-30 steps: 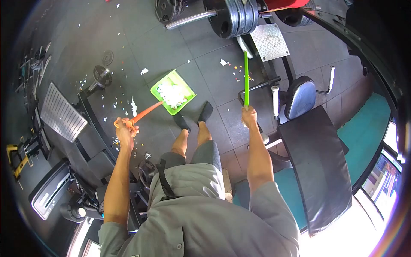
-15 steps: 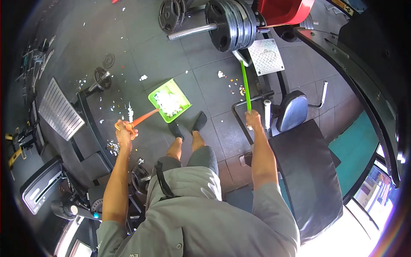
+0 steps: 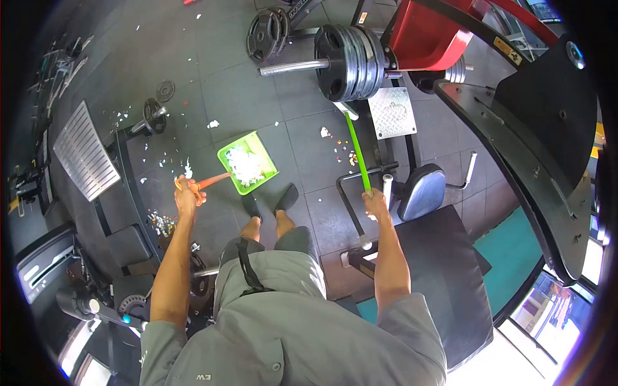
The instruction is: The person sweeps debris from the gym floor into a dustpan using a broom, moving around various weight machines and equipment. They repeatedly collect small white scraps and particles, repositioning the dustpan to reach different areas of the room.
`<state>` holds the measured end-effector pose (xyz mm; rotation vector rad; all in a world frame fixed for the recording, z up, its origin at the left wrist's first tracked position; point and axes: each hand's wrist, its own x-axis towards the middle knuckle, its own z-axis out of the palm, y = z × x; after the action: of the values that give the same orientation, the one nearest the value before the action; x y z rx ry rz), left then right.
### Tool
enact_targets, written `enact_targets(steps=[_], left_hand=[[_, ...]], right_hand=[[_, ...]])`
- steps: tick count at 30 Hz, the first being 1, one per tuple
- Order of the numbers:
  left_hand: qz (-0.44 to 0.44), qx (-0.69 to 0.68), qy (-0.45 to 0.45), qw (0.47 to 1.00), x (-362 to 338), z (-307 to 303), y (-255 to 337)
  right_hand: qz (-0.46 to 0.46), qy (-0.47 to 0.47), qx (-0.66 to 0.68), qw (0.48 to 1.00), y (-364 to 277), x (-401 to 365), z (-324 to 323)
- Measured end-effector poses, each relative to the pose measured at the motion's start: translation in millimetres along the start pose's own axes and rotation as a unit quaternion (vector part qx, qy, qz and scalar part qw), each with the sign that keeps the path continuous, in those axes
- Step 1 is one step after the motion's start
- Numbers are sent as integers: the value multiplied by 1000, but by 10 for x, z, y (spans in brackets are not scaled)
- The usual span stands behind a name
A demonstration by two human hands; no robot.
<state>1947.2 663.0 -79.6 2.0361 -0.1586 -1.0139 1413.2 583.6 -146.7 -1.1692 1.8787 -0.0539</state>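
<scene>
Beyond the green dustpan (image 3: 262, 147), to its right, I can't make out the far end of my green stick (image 3: 358, 153); farther that way, the top edge cuts off a red seat (image 3: 428, 38). Glare washes out the white scraps (image 3: 244, 167) inside the green dustpan.

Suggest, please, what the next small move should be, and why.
I would probably have the right hand draw the green pole toward the green dustpan: colourful scraps lie on the floor between them, and the left hand holds the dustpan's orange handle. The pole's far end is hard to make out.
</scene>
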Motion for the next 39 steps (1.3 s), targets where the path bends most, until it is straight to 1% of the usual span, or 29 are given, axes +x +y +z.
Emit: enact_targets(steps=[1, 2, 4, 5, 6, 9, 10, 13, 14, 17, 19, 21, 24, 27, 29, 31, 32, 34, 35, 39], left_hand=[[-1, -1, -1, 1000, -1, -6, -9], [-1, -3, -2, 1000, 11, -9, -7], [0, -5, -2, 1000, 23, -4, 7], [0, -5, 0, 1000, 26, -3, 5], [-1, -6, 2, 1000, 26, -3, -5], [4, -8, 2, 1000, 4, 22, 5], [5, -13, -1, 1000, -2, 33, 10], [7, -23, -4, 1000, -16, 70, 31], [5, -23, -4, 1000, -16, 92, 39], [4, -18, -2, 1000, -18, 140, 56], [5, -10, 1, 1000, -34, 153, 64], [7, -11, 2, 1000, 19, 150, -7], [13, -19, 4, 1000, 21, 124, -38], [2, 2, 18, 1000, -10, 78, 14], [1, 1, 22, 1000, -4, 57, 22], [0, -7, 21, 1000, 72, 42, -40], [3, 0, 17, 1000, 85, 38, -31], [6, 19, 12, 1000, 61, 15, 1], [6, 17, 12, 1000, 46, -2, 23], [0, 17, 12, 1000, -31, -64, 75]], right_hand=[[11, -3, 20, 1000, -16, 42, 3], [8, -25, 6, 1000, -9, 26, 33], [24, -34, -11, 999, -4, -138, 205], [46, -43, 1, 998, -51, -263, 303], [40, -60, -8, 997, -210, -497, 331], [76, -72, 49, 993, -232, -902, 568], [80, -76, 73, 991, -285, -1053, 555], [82, -75, 79, 991, -409, -1247, 438], [64, -79, 53, 993, -451, -1217, 345], [-2, -88, 36, 995, -563, -922, 78], [-93, -71, -62, 991, -526, -500, 34], [-146, -54, -132, 979, -364, 64, 165], [-66, -108, -142, 982, -811, 168, 343], [-77, -137, -258, 953, -907, 63, 711], [-108, -109, -307, 939, -741, -142, 880], [-162, -175, -293, 926, -441, -242, 892], [-152, -180, -249, 939, -385, -409, 805], [-72, -210, -142, 965, -504, -865, 498], [-2, -231, -77, 970, -636, -1098, 329], [34, -198, -14, 980, -566, -1449, 46]])
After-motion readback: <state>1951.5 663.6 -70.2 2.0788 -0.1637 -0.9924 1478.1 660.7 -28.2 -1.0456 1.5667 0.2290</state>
